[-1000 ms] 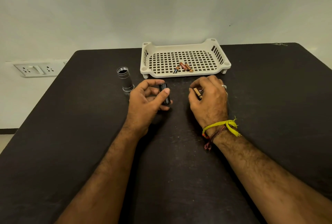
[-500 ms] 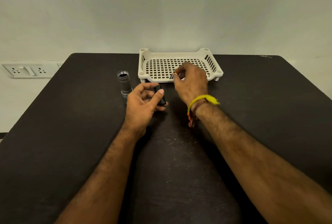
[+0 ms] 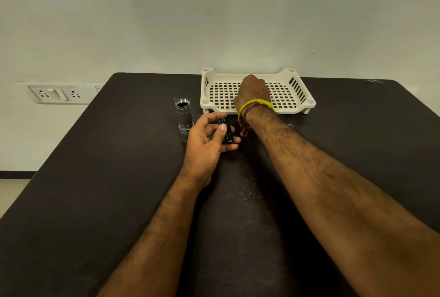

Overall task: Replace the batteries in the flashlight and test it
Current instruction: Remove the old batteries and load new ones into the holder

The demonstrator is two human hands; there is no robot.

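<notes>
Reaching into the white tray (image 3: 307,102), the right hand (image 3: 252,89) hides its own fingers, grip unreadable.
Left hand (image 3: 207,140) pinches the black battery holder (image 3: 227,130); flashlight body (image 3: 183,115) stands open, unassembled, untested.

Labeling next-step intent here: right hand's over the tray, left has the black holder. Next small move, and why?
Probably: the right hand, now over the white tray, pinches one battery there and carries it back to the black battery holder that the left hand grips. Its fingers are hidden, so a grasp can't be confirmed. The flashlight body stands open.
</notes>
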